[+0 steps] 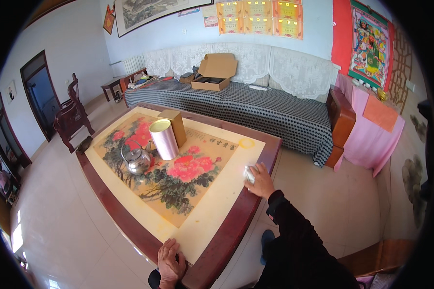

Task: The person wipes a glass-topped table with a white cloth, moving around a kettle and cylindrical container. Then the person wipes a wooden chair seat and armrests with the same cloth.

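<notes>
My right hand (261, 181) is closed round a crumpled white cloth or tissue (249, 174), pressed to the right end of a low wooden table (235, 206) with a floral picture on its top. My left hand (170, 261) rests on the table's near corner, fingers together but not curled, holding nothing. Farther in on the table stand a glass teapot (137, 160) with a thin handle, a tall pale pink cylindrical canister (165, 141) and, touching or just behind it, an upright gold-brown box (179, 126).
Beyond the table is a long sofa (275, 108) with a patterned cover, bearing an open cardboard box (211, 85). A carved wooden chair (72, 113) stands at the left. A dark object (84, 143) lies at the table's far left corner. A pink-draped table (361, 144) is at the right.
</notes>
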The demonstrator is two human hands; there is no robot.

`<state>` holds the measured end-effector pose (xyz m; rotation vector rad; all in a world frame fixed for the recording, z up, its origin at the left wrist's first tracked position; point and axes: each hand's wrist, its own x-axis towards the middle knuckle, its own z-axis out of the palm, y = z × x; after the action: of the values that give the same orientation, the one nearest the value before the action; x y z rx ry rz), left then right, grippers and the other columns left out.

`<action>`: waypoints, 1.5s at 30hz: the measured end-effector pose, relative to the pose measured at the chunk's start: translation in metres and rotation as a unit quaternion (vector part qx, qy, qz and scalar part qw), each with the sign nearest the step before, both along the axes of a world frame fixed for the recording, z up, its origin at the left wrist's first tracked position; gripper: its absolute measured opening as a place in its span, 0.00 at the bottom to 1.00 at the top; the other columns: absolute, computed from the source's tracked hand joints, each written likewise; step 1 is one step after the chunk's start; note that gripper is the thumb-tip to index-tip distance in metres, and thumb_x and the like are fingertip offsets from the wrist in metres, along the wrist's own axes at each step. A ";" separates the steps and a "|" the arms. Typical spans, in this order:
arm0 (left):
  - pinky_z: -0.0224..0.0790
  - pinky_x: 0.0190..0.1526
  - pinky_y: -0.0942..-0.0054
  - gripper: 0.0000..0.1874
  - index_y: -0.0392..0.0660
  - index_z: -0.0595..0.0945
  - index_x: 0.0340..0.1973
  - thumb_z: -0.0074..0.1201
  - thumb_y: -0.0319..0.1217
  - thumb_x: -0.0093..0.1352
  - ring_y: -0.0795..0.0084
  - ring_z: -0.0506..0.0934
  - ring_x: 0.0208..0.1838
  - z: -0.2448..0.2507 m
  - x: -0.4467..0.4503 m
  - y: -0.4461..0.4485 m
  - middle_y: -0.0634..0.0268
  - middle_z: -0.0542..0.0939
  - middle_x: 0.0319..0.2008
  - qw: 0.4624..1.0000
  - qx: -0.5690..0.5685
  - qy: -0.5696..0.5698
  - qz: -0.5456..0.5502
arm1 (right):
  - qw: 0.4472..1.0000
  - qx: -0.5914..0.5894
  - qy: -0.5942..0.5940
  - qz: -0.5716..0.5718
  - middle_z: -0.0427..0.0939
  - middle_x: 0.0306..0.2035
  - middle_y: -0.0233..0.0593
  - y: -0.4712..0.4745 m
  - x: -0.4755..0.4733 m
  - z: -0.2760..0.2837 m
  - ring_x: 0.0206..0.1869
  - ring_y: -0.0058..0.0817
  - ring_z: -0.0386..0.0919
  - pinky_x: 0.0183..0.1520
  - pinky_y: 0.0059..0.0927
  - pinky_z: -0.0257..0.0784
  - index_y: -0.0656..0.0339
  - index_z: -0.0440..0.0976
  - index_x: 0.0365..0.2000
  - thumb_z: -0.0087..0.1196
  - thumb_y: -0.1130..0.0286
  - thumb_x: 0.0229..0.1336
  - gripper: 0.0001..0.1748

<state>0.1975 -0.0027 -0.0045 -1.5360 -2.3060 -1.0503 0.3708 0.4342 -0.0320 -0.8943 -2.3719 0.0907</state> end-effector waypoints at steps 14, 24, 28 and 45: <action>0.70 0.62 0.54 0.13 0.38 0.82 0.44 0.54 0.23 0.64 0.48 0.79 0.57 -0.013 0.001 -0.005 0.51 0.82 0.52 0.998 0.059 0.006 0.016 | 0.921 -0.052 0.019 0.386 0.65 0.62 0.63 -0.272 -0.003 0.038 0.67 0.65 0.64 0.70 0.55 0.64 0.72 0.71 0.57 0.65 0.52 0.55 0.38; 0.77 0.49 0.65 0.07 0.38 0.83 0.42 0.51 0.22 0.72 0.55 0.84 0.46 -0.020 -0.013 -0.030 0.50 0.85 0.42 0.950 0.188 -0.246 0.050 | 0.905 -0.045 0.012 0.424 0.71 0.61 0.45 -0.264 0.005 0.038 0.63 0.54 0.69 0.65 0.50 0.68 0.57 0.78 0.54 0.68 0.62 0.46 0.31; 0.76 0.47 0.71 0.07 0.39 0.83 0.42 0.50 0.20 0.74 0.72 0.81 0.42 -0.060 -0.039 -0.091 0.62 0.84 0.37 0.925 0.271 -0.211 0.162 | 0.965 -0.002 0.039 0.258 0.68 0.62 0.59 -0.190 0.025 0.025 0.65 0.57 0.66 0.68 0.50 0.64 0.62 0.79 0.53 0.70 0.64 0.44 0.32; 0.75 0.33 0.65 0.11 0.38 0.84 0.42 0.53 0.32 0.71 0.65 0.82 0.32 -0.255 0.088 -0.264 0.55 0.84 0.34 0.673 -0.340 -0.613 0.235 | 0.928 -0.112 -0.148 0.322 0.58 0.71 0.56 -0.065 -0.029 0.059 0.73 0.57 0.59 0.73 0.50 0.60 0.62 0.70 0.64 0.58 0.67 0.59 0.32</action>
<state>0.2851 -0.2665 -0.2599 0.1005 -3.9946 -1.3174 0.3418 0.3696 0.0275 -0.1867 -2.8958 0.5270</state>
